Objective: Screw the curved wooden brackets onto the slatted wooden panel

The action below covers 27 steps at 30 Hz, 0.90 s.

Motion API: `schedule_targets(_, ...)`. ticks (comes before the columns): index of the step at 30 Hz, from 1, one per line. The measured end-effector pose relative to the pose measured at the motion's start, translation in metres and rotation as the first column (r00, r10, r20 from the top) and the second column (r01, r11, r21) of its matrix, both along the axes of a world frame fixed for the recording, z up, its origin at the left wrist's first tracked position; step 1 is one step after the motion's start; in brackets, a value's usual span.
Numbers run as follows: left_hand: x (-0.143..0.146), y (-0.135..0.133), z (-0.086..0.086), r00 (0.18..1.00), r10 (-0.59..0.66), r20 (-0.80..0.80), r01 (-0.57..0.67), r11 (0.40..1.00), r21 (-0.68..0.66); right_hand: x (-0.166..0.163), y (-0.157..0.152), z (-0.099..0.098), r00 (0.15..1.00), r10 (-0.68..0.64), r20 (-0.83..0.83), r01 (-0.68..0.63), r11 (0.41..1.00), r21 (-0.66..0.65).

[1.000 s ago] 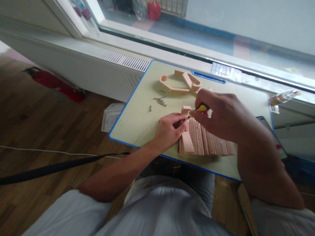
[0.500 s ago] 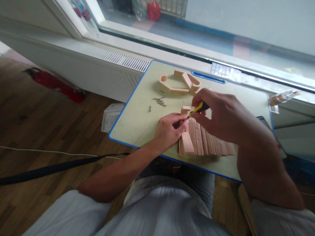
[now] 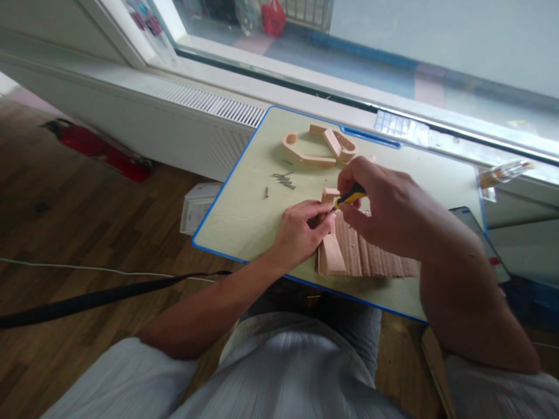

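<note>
Screwdriver [image 3: 347, 196] sits pinched between your right hand's [image 3: 386, 201] thumb and fingers, above a wooden strip [image 3: 332, 256] on a ribbed board [image 3: 375, 253]. Its long axis slants, handle up to the right, tip down-left beside your left hand's [image 3: 301, 224] fingertips. Those touch the strip; you cannot tell whether they pinch anything. Screws [image 3: 286, 181] and curved wooden pieces [image 3: 310, 159] lie on your pale, blue-edged table [image 3: 240, 227], beside a radiator [image 3: 213, 107] and window [image 3: 371, 64]. Red marking on the tablet [image 3: 478, 235] is too small to read.
</note>
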<state>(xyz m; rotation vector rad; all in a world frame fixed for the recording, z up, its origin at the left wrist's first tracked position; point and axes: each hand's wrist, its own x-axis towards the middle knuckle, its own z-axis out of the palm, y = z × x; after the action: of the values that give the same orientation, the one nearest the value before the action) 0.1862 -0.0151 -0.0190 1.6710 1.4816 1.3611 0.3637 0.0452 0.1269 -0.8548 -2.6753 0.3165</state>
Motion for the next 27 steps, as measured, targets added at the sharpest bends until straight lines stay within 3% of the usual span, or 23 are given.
schedule_targets(12,0.000,-0.001,0.005,1.000,-0.016,0.003,0.016,0.999,-0.032,-0.010,0.002,-0.004,0.992,-0.121,0.015,0.119,0.985,0.127)
schedule_targets(20,-0.001,-0.001,0.002,1.000,-0.008,0.000,0.008,1.000,-0.029,-0.002,0.001,0.005,1.000,-0.029,0.008,0.030,0.999,-0.037)
schedule_targets(27,0.000,-0.001,0.004,0.999,-0.009,0.041,0.012,0.998,-0.069,-0.003,0.001,0.004,0.998,-0.068,0.000,0.068,0.997,0.029)
